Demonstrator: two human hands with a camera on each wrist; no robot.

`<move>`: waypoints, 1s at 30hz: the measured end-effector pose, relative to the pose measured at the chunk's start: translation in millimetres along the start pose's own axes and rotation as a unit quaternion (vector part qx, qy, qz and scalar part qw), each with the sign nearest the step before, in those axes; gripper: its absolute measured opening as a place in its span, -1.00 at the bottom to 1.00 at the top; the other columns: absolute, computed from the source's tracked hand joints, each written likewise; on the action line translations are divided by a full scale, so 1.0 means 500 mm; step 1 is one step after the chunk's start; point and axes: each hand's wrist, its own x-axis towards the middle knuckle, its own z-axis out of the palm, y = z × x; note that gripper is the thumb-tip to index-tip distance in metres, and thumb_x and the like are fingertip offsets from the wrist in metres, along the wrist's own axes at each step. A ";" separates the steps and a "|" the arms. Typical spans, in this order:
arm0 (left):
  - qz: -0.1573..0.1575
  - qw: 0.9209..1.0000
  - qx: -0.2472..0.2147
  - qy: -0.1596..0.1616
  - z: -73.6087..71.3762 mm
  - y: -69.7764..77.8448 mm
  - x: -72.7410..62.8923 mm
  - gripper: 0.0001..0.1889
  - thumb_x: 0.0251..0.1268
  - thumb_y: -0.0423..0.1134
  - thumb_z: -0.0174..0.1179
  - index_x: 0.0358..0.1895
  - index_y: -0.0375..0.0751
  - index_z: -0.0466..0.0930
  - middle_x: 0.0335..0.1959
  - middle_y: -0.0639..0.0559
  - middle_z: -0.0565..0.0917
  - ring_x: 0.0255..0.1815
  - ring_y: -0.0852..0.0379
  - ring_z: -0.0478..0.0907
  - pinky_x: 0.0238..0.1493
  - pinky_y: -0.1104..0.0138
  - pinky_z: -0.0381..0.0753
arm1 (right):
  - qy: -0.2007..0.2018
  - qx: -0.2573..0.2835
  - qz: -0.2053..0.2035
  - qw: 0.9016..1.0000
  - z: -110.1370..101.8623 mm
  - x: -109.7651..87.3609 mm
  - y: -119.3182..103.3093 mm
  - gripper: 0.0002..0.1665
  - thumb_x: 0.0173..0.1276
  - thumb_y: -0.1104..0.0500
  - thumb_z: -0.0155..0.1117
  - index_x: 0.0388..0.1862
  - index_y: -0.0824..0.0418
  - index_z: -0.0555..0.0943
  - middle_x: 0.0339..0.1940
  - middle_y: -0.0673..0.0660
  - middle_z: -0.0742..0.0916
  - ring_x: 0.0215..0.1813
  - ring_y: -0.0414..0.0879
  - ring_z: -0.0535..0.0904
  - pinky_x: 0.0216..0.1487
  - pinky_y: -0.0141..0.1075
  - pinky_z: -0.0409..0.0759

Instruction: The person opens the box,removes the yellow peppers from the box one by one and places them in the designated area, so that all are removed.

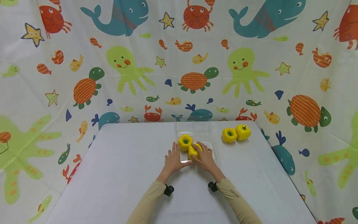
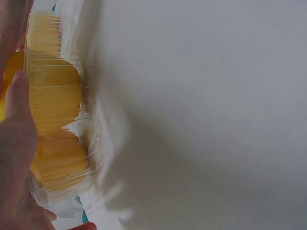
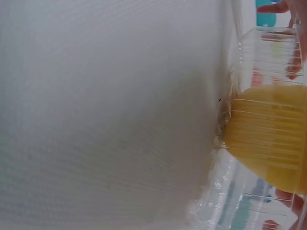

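Observation:
A clear plastic container (image 1: 185, 161) with its lid (image 1: 193, 127) folded back lies on the white table. In its left part sits one yellow bell pepper (image 1: 185, 142). My right hand (image 1: 206, 158) holds a second yellow bell pepper (image 1: 192, 153) from above, its fingers bent over it, close to the first one. My left hand (image 1: 173, 160) rests against the container's left front corner, fingers straight and spread, thumb stretched along the front rim. Through the ribbed clear wall, yellow peppers (image 2: 55, 96) show in the left wrist view and one pepper (image 3: 266, 136) in the right wrist view.
Two more yellow bell peppers, one nearer (image 1: 229, 135) and one farther (image 1: 243, 132), stand side by side at the back right of the table (image 1: 134, 149). A sea-animal curtain (image 1: 167, 68) hangs behind the back edge and along both sides.

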 end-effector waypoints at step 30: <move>-0.005 1.000 -0.010 -0.006 -0.007 0.003 -0.001 0.17 -0.17 0.44 0.07 0.37 -0.37 -0.12 0.43 -0.24 -0.12 0.21 -0.40 0.20 0.06 -0.21 0.28 | 0.011 -0.003 0.017 1.000 -0.014 0.001 0.006 -0.28 0.06 -0.07 0.32 0.20 -0.01 0.30 0.21 0.22 0.37 0.22 0.14 0.27 0.08 0.17 0.18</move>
